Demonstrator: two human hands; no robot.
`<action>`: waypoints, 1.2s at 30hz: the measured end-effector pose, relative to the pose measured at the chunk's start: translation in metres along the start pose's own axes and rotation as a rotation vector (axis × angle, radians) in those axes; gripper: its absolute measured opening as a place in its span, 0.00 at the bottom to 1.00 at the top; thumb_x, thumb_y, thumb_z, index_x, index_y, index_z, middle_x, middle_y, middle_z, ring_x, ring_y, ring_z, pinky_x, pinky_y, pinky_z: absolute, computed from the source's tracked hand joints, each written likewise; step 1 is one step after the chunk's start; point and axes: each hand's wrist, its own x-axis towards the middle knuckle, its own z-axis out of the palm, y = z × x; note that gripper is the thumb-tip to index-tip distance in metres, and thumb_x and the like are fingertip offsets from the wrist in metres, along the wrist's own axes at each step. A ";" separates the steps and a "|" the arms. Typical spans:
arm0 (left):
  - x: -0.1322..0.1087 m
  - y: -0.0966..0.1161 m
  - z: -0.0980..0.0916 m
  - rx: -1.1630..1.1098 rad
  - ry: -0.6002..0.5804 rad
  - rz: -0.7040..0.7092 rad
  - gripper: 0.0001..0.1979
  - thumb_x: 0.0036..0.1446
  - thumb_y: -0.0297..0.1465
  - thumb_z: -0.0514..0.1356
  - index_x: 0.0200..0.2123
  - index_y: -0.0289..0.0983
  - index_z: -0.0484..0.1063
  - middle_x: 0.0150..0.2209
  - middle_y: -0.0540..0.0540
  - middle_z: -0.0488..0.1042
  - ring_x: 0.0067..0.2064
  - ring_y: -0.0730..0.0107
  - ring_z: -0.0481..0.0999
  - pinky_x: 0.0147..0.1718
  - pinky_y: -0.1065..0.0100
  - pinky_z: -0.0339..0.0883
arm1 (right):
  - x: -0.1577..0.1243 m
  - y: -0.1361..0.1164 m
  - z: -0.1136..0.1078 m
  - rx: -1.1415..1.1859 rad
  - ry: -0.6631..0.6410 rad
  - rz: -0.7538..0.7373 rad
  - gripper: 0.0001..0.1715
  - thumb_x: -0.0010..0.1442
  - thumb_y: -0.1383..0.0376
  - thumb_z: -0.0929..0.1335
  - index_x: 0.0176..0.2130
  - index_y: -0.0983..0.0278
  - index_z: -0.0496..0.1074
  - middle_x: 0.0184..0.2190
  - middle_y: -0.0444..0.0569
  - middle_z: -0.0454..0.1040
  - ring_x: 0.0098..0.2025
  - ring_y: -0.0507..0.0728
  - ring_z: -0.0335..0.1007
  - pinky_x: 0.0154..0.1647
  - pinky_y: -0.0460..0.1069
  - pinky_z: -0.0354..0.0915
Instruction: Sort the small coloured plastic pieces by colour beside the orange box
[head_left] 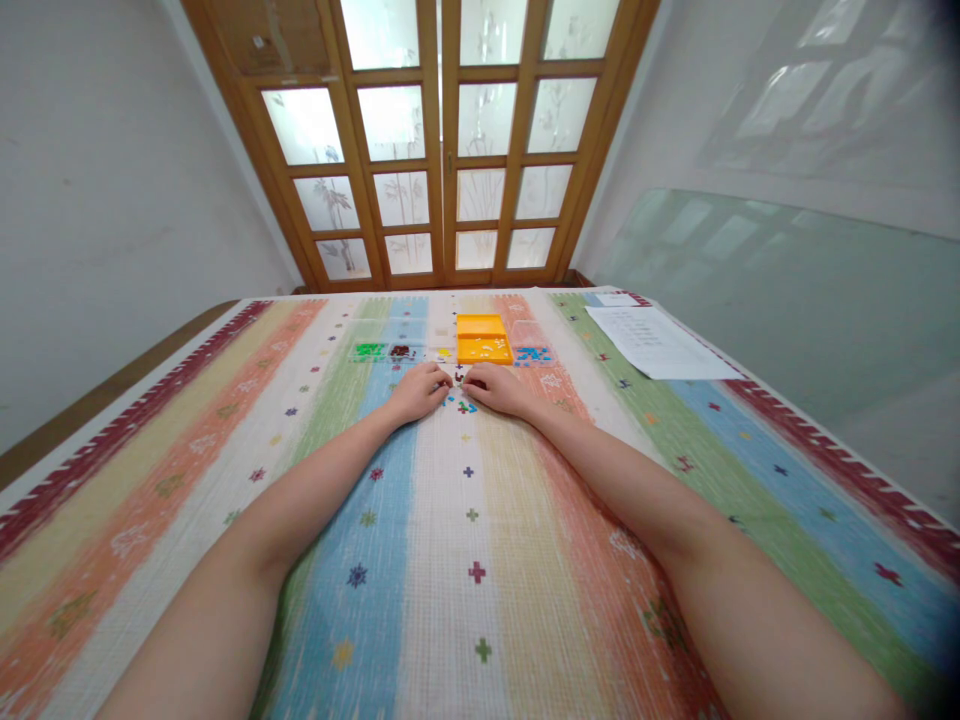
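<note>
My left hand (418,393) and my right hand (496,389) face each other over the striped tablecloth, a small gap between them. The fingers of both are closed in a pinch; whatever they hold is too small to make out. Just below the fingertips lie several tiny blue and green pieces (466,407). Beyond the hands stands an opened orange box (481,325) with small pale pieces in its near half. To its left are clear trays with green pieces (370,350), dark red pieces (402,351) and a few yellow pieces (443,352). Blue pieces (533,355) fill a clear tray on the right.
A striped cloth (442,560) covers the table. Printed white paper (652,342) lies at the far right, near the table's edge. A glass-paned wooden door (444,170) stands behind the table, with a greenish glass panel (765,300) against the right wall.
</note>
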 end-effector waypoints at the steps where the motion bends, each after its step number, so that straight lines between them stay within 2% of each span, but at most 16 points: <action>1: 0.000 0.000 0.000 0.001 -0.002 -0.002 0.11 0.67 0.31 0.58 0.45 0.41 0.80 0.46 0.43 0.77 0.51 0.57 0.75 0.55 0.55 0.69 | 0.000 0.000 0.000 -0.005 -0.002 -0.001 0.10 0.69 0.65 0.67 0.37 0.63 0.78 0.37 0.50 0.79 0.39 0.57 0.70 0.41 0.49 0.60; 9: 0.000 -0.001 0.000 -0.006 0.002 0.000 0.11 0.66 0.31 0.58 0.45 0.41 0.80 0.46 0.43 0.77 0.50 0.57 0.75 0.55 0.55 0.69 | -0.002 0.001 0.001 -0.026 0.014 -0.006 0.10 0.69 0.64 0.67 0.38 0.63 0.78 0.38 0.50 0.79 0.40 0.58 0.71 0.42 0.49 0.61; 17: 0.000 0.001 -0.003 -0.022 0.008 0.012 0.10 0.67 0.31 0.57 0.44 0.40 0.80 0.46 0.43 0.78 0.50 0.59 0.76 0.54 0.57 0.69 | -0.002 0.010 -0.003 -0.046 0.265 0.157 0.12 0.70 0.63 0.66 0.35 0.62 0.75 0.35 0.51 0.79 0.38 0.58 0.70 0.41 0.50 0.60; 22: 0.001 0.007 -0.013 -0.023 0.182 -0.061 0.10 0.70 0.33 0.56 0.43 0.40 0.78 0.44 0.43 0.79 0.49 0.58 0.75 0.53 0.56 0.67 | -0.003 0.010 -0.009 -0.021 0.400 0.234 0.12 0.68 0.63 0.65 0.33 0.62 0.73 0.33 0.50 0.78 0.34 0.57 0.69 0.37 0.50 0.59; 25: 0.001 0.008 -0.021 -0.017 0.302 -0.123 0.11 0.72 0.34 0.55 0.44 0.40 0.77 0.44 0.43 0.79 0.50 0.58 0.75 0.54 0.56 0.67 | -0.004 0.011 -0.010 -0.022 0.432 0.249 0.13 0.68 0.63 0.65 0.33 0.62 0.74 0.33 0.51 0.79 0.34 0.57 0.69 0.37 0.50 0.59; 28: 0.001 0.007 -0.023 -0.008 0.350 -0.147 0.11 0.72 0.34 0.55 0.44 0.40 0.77 0.44 0.43 0.79 0.49 0.58 0.75 0.54 0.56 0.67 | -0.005 0.013 -0.010 -0.028 0.442 0.252 0.13 0.69 0.62 0.65 0.33 0.62 0.73 0.33 0.50 0.78 0.34 0.58 0.69 0.37 0.50 0.58; 32: 0.001 0.001 -0.018 -0.001 0.291 -0.115 0.10 0.70 0.32 0.56 0.43 0.39 0.79 0.43 0.43 0.79 0.49 0.57 0.75 0.54 0.55 0.66 | -0.005 0.013 -0.010 -0.027 0.434 0.264 0.13 0.69 0.62 0.65 0.32 0.62 0.73 0.33 0.50 0.78 0.34 0.58 0.69 0.37 0.50 0.58; 36: 0.000 -0.004 -0.010 0.012 0.115 -0.065 0.08 0.64 0.30 0.60 0.40 0.40 0.81 0.44 0.43 0.79 0.49 0.56 0.75 0.55 0.54 0.67 | -0.005 0.014 -0.010 -0.035 0.418 0.254 0.12 0.69 0.63 0.65 0.33 0.62 0.73 0.33 0.51 0.78 0.35 0.57 0.69 0.38 0.50 0.58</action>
